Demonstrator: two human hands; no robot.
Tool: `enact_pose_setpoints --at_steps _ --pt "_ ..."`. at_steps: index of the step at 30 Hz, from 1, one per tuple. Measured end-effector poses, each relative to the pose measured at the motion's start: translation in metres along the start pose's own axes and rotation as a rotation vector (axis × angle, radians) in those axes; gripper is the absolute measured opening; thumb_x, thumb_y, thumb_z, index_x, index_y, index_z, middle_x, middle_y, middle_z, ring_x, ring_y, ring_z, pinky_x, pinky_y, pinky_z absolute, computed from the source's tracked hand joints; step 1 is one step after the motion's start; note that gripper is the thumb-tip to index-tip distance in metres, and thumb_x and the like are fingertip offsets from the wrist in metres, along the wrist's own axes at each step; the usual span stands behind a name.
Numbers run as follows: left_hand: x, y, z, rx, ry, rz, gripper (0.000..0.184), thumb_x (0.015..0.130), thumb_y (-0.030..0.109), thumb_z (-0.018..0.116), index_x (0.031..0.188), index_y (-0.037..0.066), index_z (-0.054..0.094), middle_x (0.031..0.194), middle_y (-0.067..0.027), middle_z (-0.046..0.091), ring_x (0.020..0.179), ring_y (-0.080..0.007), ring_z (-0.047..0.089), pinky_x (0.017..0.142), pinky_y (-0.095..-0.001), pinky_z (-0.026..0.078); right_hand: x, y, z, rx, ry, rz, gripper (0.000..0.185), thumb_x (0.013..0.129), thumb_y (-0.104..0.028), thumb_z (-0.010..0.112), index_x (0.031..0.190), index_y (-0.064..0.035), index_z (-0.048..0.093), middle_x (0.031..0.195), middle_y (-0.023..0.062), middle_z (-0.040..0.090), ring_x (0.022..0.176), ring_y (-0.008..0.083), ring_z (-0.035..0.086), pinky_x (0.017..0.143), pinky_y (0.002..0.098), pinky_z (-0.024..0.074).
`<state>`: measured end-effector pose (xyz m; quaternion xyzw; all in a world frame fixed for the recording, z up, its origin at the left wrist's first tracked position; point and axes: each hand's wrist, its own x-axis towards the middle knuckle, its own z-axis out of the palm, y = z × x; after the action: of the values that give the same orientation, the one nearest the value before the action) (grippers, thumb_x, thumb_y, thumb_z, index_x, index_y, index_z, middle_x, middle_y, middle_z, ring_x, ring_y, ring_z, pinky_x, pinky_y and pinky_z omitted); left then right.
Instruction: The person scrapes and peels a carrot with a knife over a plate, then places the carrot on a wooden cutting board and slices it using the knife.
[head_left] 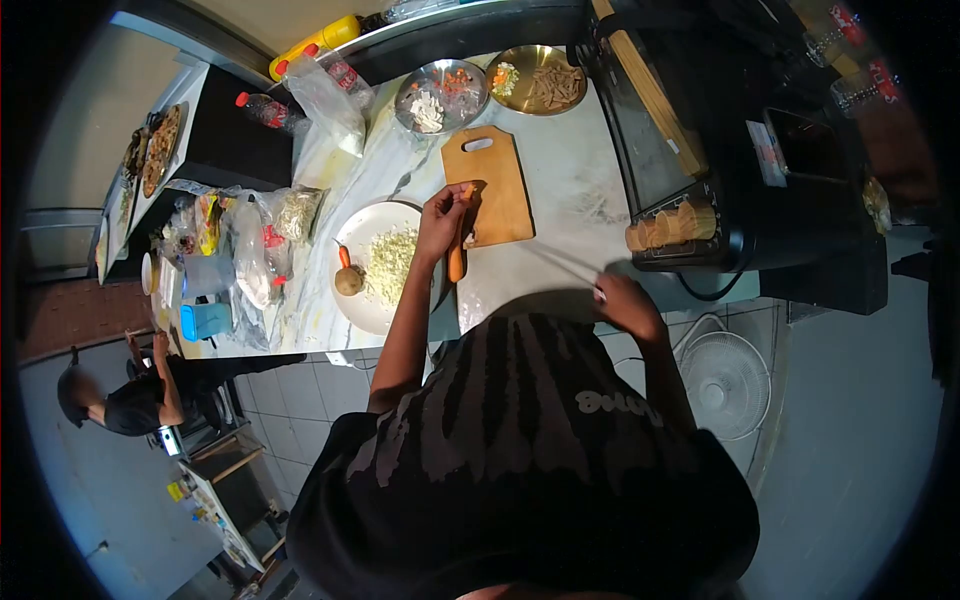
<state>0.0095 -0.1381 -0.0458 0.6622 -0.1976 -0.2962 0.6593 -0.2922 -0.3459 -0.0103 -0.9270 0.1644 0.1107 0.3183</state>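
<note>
Orange and small, a carrot piece (470, 190) is pinched in my left hand (440, 222) over the tan wooden cutting board (505, 200) on the marbled white bench (570, 185). My right hand (630, 304) grips a thin, blurred knife (566, 268); a longer orange carrot (456, 264) lies near my left wrist.

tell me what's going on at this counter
Someone's left hand pinches a small orange piece over the wooden board, with a carrot at the board's left edge. The right hand, away from the board, holds what looks like a knife, blurred. A white plate to the left carries finely chopped pale pieces. Another person is in the background.
</note>
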Motion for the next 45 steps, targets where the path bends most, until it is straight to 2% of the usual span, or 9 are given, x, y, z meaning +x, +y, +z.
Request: enact_pose_setpoints --at_steps 6,12,15,16,19,25,35,40,45 --pt "0.004 0.010 0.007 0.154 0.075 -0.046 0.022 0.094 0.008 0.063 0.113 -0.002 0.066 0.108 -0.0080 0.067 0.096 -0.0114 0.061 0.084 -0.0247 0.048 0.002 -0.029 0.015 0.346 0.305 -0.012 0.022 0.082 -0.014 0.070 0.091 -0.0029 0.054 0.083 0.0177 0.065 0.081 0.0399 0.065 0.071 0.0460 0.0514" --pt "0.044 0.029 0.001 1.028 0.179 0.602 0.023 0.086 0.019 0.069 0.103 0.003 0.072 0.132 -0.0237 0.056 0.122 -0.0374 0.053 0.115 -0.0483 0.026 0.104 -0.076 0.052 0.502 0.564 0.023 0.040 0.073 -0.021 0.082 0.089 -0.0028 0.050 0.076 0.0127 0.057 0.078 0.0376 0.060 0.066 0.0483 0.0475" --pt "0.052 0.061 0.002 0.742 -0.125 0.132 0.019 0.089 0.017 0.069 0.098 0.000 0.068 0.102 -0.0149 0.067 0.091 -0.0216 0.066 0.080 -0.0321 0.052 0.120 -0.096 0.047 0.302 0.630 -0.051 0.043 0.070 -0.024 0.084 0.087 -0.0049 0.050 0.079 0.0113 0.057 0.083 0.0378 0.058 0.071 0.0493 0.0466" --pt "0.069 0.042 0.001 0.684 0.014 0.466 0.018 0.087 0.017 0.070 0.094 0.000 0.067 0.087 -0.0085 0.067 0.079 -0.0153 0.065 0.074 -0.0305 0.051 0.119 -0.098 0.042 0.223 0.652 -0.130 0.042 0.070 -0.024 0.083 0.087 -0.0059 0.050 0.081 0.0119 0.057 0.085 0.0382 0.057 0.079 0.0496 0.0442" --pt "0.085 0.023 -0.013 0.817 -0.189 0.262 0.020 0.083 0.020 0.071 0.093 0.003 0.068 0.092 -0.0139 0.069 0.076 -0.0285 0.066 0.073 -0.0369 0.052 0.120 -0.097 0.041 0.107 0.688 -0.159 0.041 0.069 -0.023 0.082 0.088 -0.0053 0.050 0.081 0.0121 0.057 0.085 0.0370 0.056 0.083 0.0482 0.0421" --pt "0.019 0.029 0.025 1.065 0.124 0.248 0.025 0.086 0.025 0.069 0.104 0.008 0.071 0.113 -0.0204 0.060 0.097 -0.0434 0.056 0.084 -0.0489 0.049 0.123 -0.077 0.039 0.077 0.666 -0.079 0.039 0.072 -0.028 0.080 0.085 -0.0042 0.051 0.087 0.0140 0.057 0.090 0.0353 0.054 0.084 0.0480 0.0426" --pt "-0.058 0.019 0.018 0.701 0.154 0.115 0.021 0.096 0.025 0.061 0.106 0.008 0.064 0.097 -0.0151 0.065 0.086 -0.0346 0.063 0.074 -0.0422 0.050 0.125 -0.069 0.022 -0.241 0.608 -0.160 0.044 0.074 -0.028 0.080 0.105 -0.0038 0.060 0.128 0.0076 0.055 0.122 0.0298 0.049 0.091 0.0406 0.0510" --pt "-0.063 0.048 0.000 0.219 -0.074 -0.103 0.025 0.103 0.026 0.054 0.113 0.004 0.062 0.081 0.0018 0.061 0.071 -0.0036 0.051 0.061 -0.0238 0.041 0.144 -0.056 0.001 -0.202 0.505 -0.405 0.049 0.070 -0.021 0.081 0.111 -0.0031 0.060 0.125 0.0084 0.061 0.118 0.0285 0.054 0.093 0.0396 0.0500" --pt "-0.066 0.084 0.020 0.353 -0.123 -0.087 0.026 0.100 0.023 0.061 0.112 0.003 0.071 0.073 0.0031 0.059 0.069 -0.0049 0.051 0.062 -0.0232 0.040 0.148 -0.049 -0.002 -0.168 0.490 -0.537 0.048 0.069 -0.008 0.075 0.114 -0.0031 0.060 0.117 0.0102 0.065 0.108 0.0296 0.062 0.088 0.0376 0.0530"
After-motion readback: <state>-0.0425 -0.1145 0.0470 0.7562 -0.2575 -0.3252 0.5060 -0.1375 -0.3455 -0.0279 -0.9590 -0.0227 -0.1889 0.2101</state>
